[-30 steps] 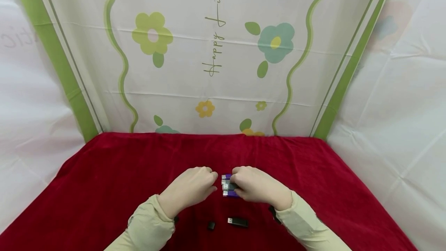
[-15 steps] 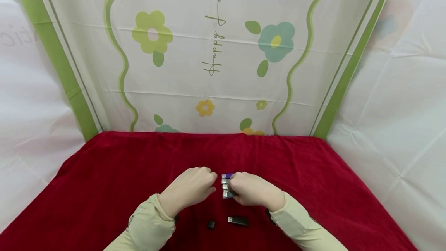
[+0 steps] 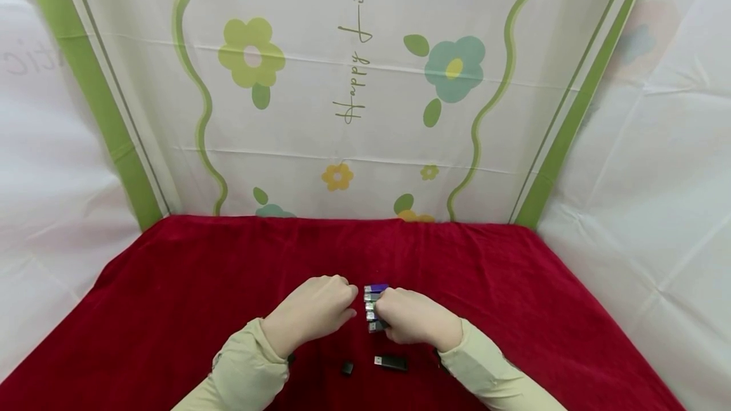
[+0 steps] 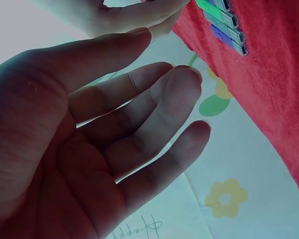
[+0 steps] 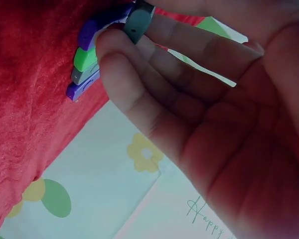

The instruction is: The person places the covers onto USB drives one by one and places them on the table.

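My right hand (image 3: 419,317) pinches a dark grey USB flash drive (image 5: 139,21) between thumb and fingers, its silver plug pointing left at the near end of a row of drives. In the right wrist view the row shows a far purple drive (image 5: 83,88), a grey drive (image 5: 84,73), a green drive (image 5: 84,59) and a nearer purple drive (image 5: 102,22). They lie side by side with plugs to the left, partly hidden by my right hand in the head view. My left hand (image 3: 314,309) hovers just left of the plugs, fingers loosely bent and nothing in them.
A black USB flash drive (image 3: 391,363) lies by itself nearer to me, with a small black cap (image 3: 347,368) to its left. Red cloth (image 3: 257,259) covers the table, and a white flowered curtain (image 3: 297,113) rises behind it.
My right hand has moved toward me along the row, bringing the dark grey drive from over the other drives to beyond the near purple one. My left hand stays nearly still.
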Motion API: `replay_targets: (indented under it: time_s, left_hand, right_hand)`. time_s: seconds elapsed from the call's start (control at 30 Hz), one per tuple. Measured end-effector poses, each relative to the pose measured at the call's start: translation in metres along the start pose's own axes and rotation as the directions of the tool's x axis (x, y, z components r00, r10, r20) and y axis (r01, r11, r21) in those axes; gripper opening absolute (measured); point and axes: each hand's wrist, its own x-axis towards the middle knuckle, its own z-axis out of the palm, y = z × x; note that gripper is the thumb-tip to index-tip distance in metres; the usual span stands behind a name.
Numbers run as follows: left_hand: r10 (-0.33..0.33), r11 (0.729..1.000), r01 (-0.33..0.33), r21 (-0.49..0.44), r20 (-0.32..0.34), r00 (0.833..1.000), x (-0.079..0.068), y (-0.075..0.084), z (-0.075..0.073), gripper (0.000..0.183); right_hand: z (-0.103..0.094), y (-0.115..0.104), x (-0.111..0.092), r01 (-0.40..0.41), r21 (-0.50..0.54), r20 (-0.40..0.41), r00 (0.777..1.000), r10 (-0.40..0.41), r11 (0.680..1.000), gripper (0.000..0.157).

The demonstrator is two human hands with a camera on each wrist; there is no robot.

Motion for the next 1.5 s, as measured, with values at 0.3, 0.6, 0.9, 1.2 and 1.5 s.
replay_targets:
  time_s: [0.3,0.6,0.9,1.2,1.5]
  left_hand:
    - [-0.005,1.000,0.005,-0.018,0.001,1.000,-0.001,0.001,-0.001,0.029]
    - [-0.007,1.000,0.007,-0.018,0.001,1.000,-0.001,0.002,-0.001,0.030]
    - [-0.010,1.000,0.010,0.000,0.007,1.000,-0.002,0.002,-0.001,0.030]
    - [-0.045,0.999,0.046,-0.025,0.052,0.998,-0.003,0.002,-0.001,0.030]
    - [-0.093,0.992,0.100,-0.076,0.099,0.991,-0.005,0.001,0.000,0.031]
  right_hand:
    - [0.000,-0.002,0.000,0.003,-0.042,-0.004,1.000,-0.003,0.999,0.036]
    - [-0.001,-0.002,-0.001,0.013,-0.088,-0.027,1.000,-0.015,0.996,0.038]
    - [-0.013,-0.003,-0.004,-0.001,-0.057,-0.064,0.998,-0.003,0.998,0.040]
    - [-0.026,-0.008,-0.010,-0.028,0.122,0.057,0.998,0.022,0.992,0.034]
    - [-0.021,-0.014,-0.010,-0.059,0.179,0.178,0.984,0.026,0.982,0.033]
